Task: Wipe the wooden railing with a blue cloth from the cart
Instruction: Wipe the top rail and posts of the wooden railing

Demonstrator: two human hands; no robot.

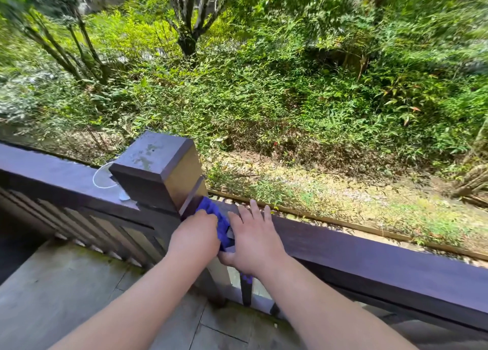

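Note:
A dark wooden railing [369, 254] runs across the view, with a square post [155, 165] at the corner. A blue cloth [211, 209] lies bunched on the rail top right beside the post. My left hand [195, 236] is curled over the cloth and grips it against the rail. My right hand [253, 241] lies flat on the rail just right of the cloth, fingers spread and straight, thumb hooked under the rail's near edge touching the cloth's end. The cart is not in view.
A white face mask [105, 178] with its ear loop lies on the left rail section beside the post. Slatted balusters [100, 231] stand under the rail. Grey paving [66, 283] is underfoot. Beyond the rail are bushes and trees [264, 72].

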